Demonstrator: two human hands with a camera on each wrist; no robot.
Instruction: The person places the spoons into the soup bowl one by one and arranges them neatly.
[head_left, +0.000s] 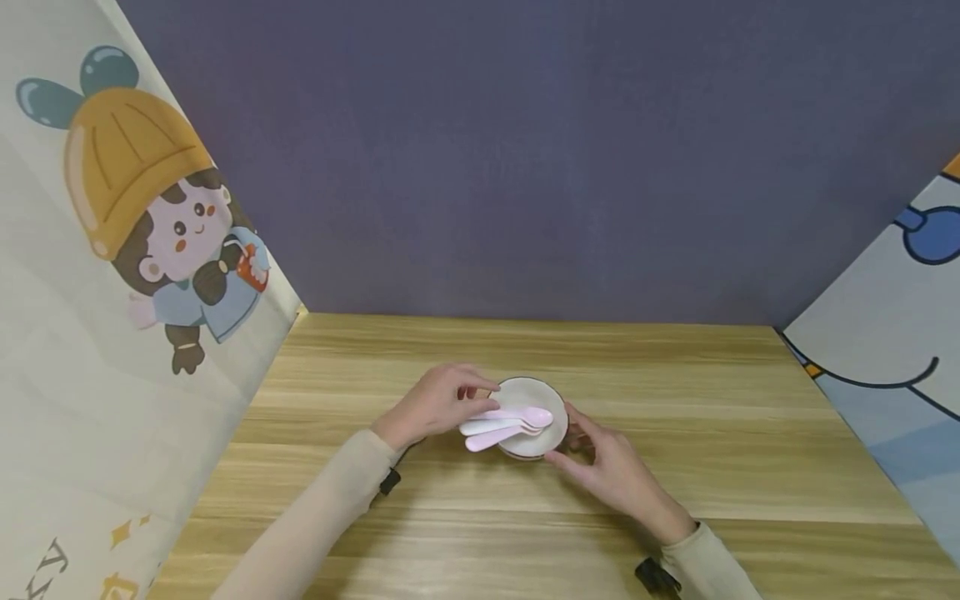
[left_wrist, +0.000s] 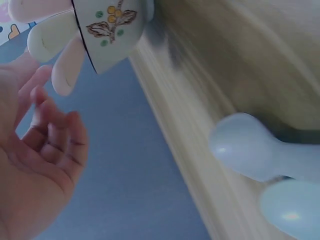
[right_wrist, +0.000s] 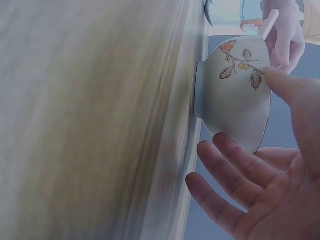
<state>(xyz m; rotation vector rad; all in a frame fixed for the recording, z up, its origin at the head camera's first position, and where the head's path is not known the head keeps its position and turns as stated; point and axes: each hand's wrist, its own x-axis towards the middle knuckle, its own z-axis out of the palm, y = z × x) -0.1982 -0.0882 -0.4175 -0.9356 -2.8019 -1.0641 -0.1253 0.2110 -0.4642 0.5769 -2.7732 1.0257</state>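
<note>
A white bowl point(head_left: 522, 390) with a dark rim and a painted leaf-and-berry sprig point(right_wrist: 243, 65) stands upright on the wooden table. Several spoons, pink point(head_left: 534, 416) and white point(head_left: 480, 427), lie fanned in it, their handles point(left_wrist: 68, 67) sticking out over the left rim. Close by these handles is my left hand point(head_left: 442, 404), fingers loosely bent and gripping nothing. My right hand point(head_left: 611, 471) holds the bowl from the right, thumb point(right_wrist: 282, 82) on one side and index finger round the other. Its remaining fingers point(right_wrist: 232, 185) are spread beside the bowl.
Pale, rounded, spoon-like shapes point(left_wrist: 245, 145) show at the lower right of the left wrist view. The wooden table point(head_left: 675, 375) meets a dark blue back panel point(head_left: 525, 167). Cartoon-printed side panels stand at left point(head_left: 67, 433) and right point(head_left: 885, 325).
</note>
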